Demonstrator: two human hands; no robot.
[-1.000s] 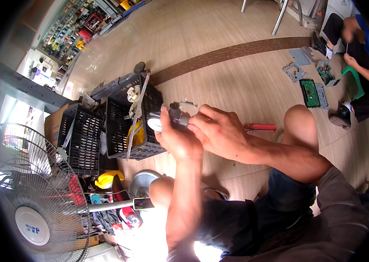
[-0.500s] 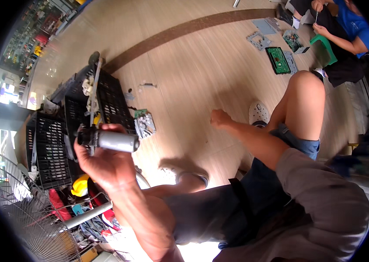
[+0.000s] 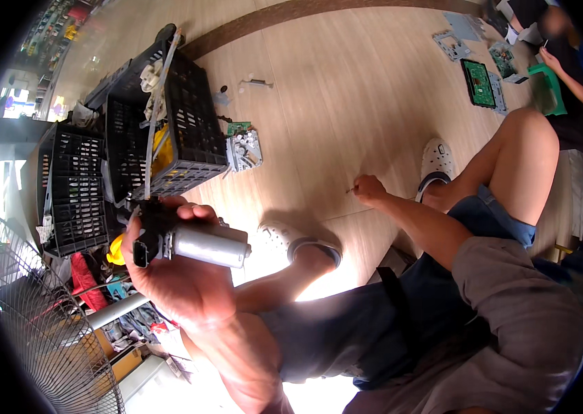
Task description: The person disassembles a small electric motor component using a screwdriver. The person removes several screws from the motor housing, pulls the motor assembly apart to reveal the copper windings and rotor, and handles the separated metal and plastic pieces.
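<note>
My left hand (image 3: 191,286) is closed around a small electric motor (image 3: 210,243), palm up, in front of the black crates. The motor has a silver cylindrical can and a black end housing with a square connector socket (image 3: 142,253). Some of that housing is hidden by my fingers. My right hand (image 3: 370,190) is held over the floor to the right, fingers closed. A thin dark tip pokes out of its left side; what it belongs to is too small to tell.
Black plastic crates (image 3: 191,114) stand at left, above a wire fan guard (image 3: 50,324). A metal part with a circuit board (image 3: 244,150) lies beside them. At upper right, a person (image 3: 570,83) sits near a green circuit board (image 3: 477,83), metal plates and a green frame (image 3: 550,90).
The motor has come lower and slightly right, turned so its connector socket shows. My right hand sits a little further right, with a thin tip now visible. The whole view has shifted.
</note>
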